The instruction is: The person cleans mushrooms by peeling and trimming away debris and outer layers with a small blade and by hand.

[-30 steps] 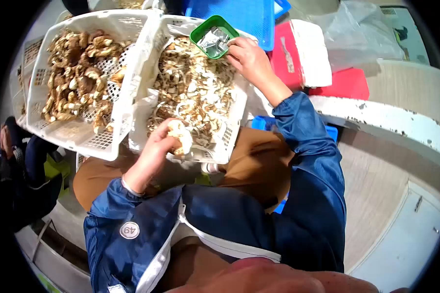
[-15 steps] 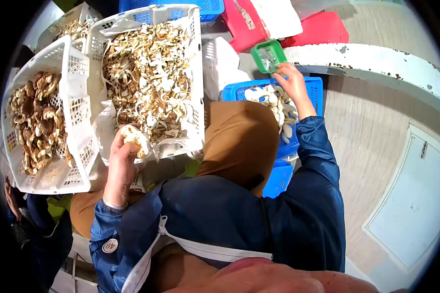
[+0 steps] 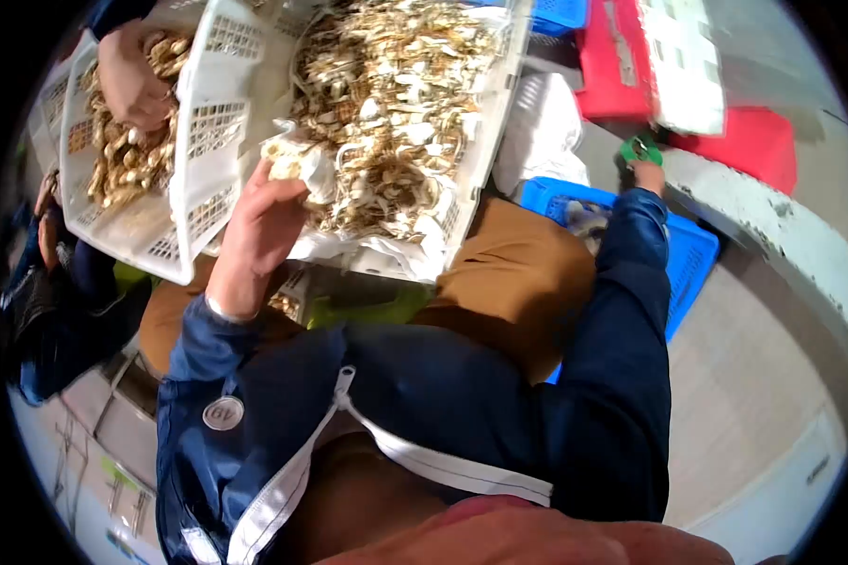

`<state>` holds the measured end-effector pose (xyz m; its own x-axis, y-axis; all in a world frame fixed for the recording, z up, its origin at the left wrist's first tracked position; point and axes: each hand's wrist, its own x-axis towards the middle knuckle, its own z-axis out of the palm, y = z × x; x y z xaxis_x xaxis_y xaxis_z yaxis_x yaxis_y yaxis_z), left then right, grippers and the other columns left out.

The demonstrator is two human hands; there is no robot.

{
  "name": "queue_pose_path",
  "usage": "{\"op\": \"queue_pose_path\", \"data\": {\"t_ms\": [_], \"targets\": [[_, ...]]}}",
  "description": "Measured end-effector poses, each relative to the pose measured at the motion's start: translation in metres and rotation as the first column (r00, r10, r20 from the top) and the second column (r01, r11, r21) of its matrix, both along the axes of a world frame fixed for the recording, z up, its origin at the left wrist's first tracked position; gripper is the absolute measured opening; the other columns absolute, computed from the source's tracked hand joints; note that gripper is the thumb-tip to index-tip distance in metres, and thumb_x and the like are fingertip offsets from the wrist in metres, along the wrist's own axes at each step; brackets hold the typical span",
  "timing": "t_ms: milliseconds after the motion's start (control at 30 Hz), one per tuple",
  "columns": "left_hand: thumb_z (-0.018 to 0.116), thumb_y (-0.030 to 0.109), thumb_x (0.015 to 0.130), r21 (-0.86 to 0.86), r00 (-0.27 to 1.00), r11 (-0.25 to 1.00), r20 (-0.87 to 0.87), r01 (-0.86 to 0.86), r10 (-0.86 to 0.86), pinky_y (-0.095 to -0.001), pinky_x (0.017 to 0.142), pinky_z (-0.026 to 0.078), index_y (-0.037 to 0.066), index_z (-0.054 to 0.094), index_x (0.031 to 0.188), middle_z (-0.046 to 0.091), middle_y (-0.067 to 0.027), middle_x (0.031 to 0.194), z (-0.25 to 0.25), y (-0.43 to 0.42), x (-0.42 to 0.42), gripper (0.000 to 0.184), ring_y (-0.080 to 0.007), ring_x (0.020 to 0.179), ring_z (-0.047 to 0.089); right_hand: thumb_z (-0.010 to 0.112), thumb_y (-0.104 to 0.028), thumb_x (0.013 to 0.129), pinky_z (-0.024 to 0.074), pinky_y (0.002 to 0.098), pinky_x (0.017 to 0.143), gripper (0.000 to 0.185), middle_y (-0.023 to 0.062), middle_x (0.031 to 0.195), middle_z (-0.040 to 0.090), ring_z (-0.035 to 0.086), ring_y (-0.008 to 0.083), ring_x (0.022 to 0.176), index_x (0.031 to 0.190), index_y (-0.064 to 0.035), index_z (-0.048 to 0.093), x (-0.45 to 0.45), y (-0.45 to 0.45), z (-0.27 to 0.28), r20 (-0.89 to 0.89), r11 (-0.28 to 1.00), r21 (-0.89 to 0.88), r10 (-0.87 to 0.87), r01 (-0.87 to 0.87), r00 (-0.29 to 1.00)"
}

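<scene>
My left hand [image 3: 264, 217] is closed round a pale, lumpy mushroom [image 3: 288, 160], thumb across its near side. It is held over the near left corner of a white crate [image 3: 476, 155] lined with white sheeting and filled with brown and cream mushroom trimmings [image 3: 396, 104]. Stretched far to the right, my right hand [image 3: 647, 177] grips a small green plastic tray [image 3: 640, 151]; blur hides its fingers in part. Below that forearm is a blue basket [image 3: 692, 259], whose pale mushrooms [image 3: 589, 218] are partly covered by the sleeve.
Another person's hand [image 3: 137, 89] reaches into a second white crate [image 3: 189, 141] of brown mushrooms at left. A white bag [image 3: 542, 132] lies beside the middle crate. Red covers [image 3: 749, 146] and a chipped white ledge [image 3: 753, 212] are at upper right.
The view has shifted, so the crates appear higher and farther right. The green tray now looks narrower, with my right hand at it. Another person's hand has entered the left crate.
</scene>
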<state>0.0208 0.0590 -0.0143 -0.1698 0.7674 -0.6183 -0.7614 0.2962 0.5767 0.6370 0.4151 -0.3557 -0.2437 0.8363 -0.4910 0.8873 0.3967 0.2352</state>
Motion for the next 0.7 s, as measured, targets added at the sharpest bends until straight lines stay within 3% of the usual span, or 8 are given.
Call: {"op": "queue_pose_path", "data": {"t_ms": [67,133,367,400,433,600,633,700], "targets": [[0.059,0.001,0.084,0.122,0.991,0.990,0.116,-0.074,0.059,-0.0382,0.097,0.048,0.005,0.043,0.144,0.062,-0.0098,0.122,0.000,0.015,0.007,0.062,-0.0232,0.109,0.061,0.055,-0.047,0.090,0.0515,0.0445,0.094,0.045,0.0149,0.118,0.070,0.065,0.0322,0.114,0.109,-0.0112,0.075,-0.046,-0.001,0.012,0.046,0.844,0.018,-0.536,0.535,0.843],[0.059,0.004,0.079,0.172,0.986,0.984,0.164,-0.043,0.014,-0.0393,0.098,0.049,0.005,0.041,0.146,0.062,-0.0107,0.124,-0.004,0.020,0.007,0.069,-0.0244,0.111,0.061,0.060,-0.048,0.087,0.0506,0.0407,0.095,0.045,0.0115,0.123,0.068,0.065,0.0328,0.114,0.111,-0.0127,0.074,-0.018,0.015,-0.044,-0.052,0.934,-0.101,-0.348,0.342,0.936],[0.069,0.033,0.082,0.238,0.959,0.971,0.265,0.035,-0.099,-0.0466,0.089,0.048,0.008,0.049,0.130,0.054,-0.0113,0.113,-0.009,0.039,0.028,0.058,-0.0280,0.106,0.054,0.075,-0.039,0.076,0.0509,0.0420,0.091,0.048,0.0211,0.109,0.072,0.069,0.0335,0.103,0.106,-0.0014,0.073,-0.037,0.030,-0.099,-0.135,0.658,-0.333,-0.742,0.675,0.656],[0.069,0.022,0.079,0.291,0.907,0.956,0.413,-0.042,-0.086,-0.0483,0.100,0.049,0.002,0.050,0.132,0.058,-0.0176,0.123,-0.016,0.034,0.024,0.059,-0.0337,0.115,0.058,0.076,-0.032,0.075,0.0532,0.0417,0.083,0.044,0.0202,0.103,0.072,0.070,0.0322,0.092,0.104,0.0009,0.073,-0.051,0.022,-0.082,-0.175,0.528,-0.417,-0.845,0.739,0.505],[0.070,0.029,0.081,0.272,0.951,0.962,0.293,0.015,-0.097,-0.0465,0.094,0.049,0.005,0.051,0.127,0.056,-0.0145,0.117,-0.013,0.034,0.024,0.055,-0.0309,0.111,0.056,0.078,-0.025,0.075,0.0555,0.0415,0.075,0.039,0.0193,0.098,0.073,0.072,0.0308,0.081,0.101,0.0032,0.073,-0.065,0.014,-0.063,-0.196,0.386,-0.492,-0.922,0.780,0.333],[0.068,0.024,0.084,0.177,0.978,0.972,-0.164,0.154,-0.125,-0.0420,0.090,0.052,0.005,0.052,0.124,0.059,-0.0139,0.114,0.019,0.026,0.010,0.047,-0.0271,0.106,0.060,0.070,-0.009,0.084,0.0448,0.0346,0.043,0.010,0.0146,0.072,0.066,0.060,0.0196,0.052,0.081,-0.0015,0.065,-0.059,0.014,0.014,-0.173,0.264,-0.721,-0.964,0.641,0.202],[0.066,0.020,0.084,0.138,0.944,0.984,-0.324,0.115,-0.065,-0.0382,0.091,0.052,0.003,0.051,0.127,0.061,-0.0143,0.117,0.026,0.021,0.011,0.048,-0.0247,0.108,0.062,0.069,-0.009,0.086,0.0381,0.0308,0.038,0.019,0.0076,0.064,0.060,0.053,0.0147,0.048,0.072,-0.0057,0.056,-0.071,0.008,0.052,-0.221,0.444,-0.684,-0.882,0.579,0.416],[0.061,0.001,0.086,0.200,0.916,0.974,-0.400,0.107,-0.019,-0.0305,0.093,0.048,0.003,0.056,0.129,0.062,-0.0075,0.119,0.040,0.011,0.006,0.043,-0.0163,0.106,0.059,0.071,-0.012,0.087,0.0410,0.0291,0.047,0.016,0.0019,0.066,0.060,0.054,0.0106,0.054,0.076,-0.0051,0.061,-0.108,-0.022,0.144,-0.431,0.625,-0.625,-0.775,0.467,0.462]]}}
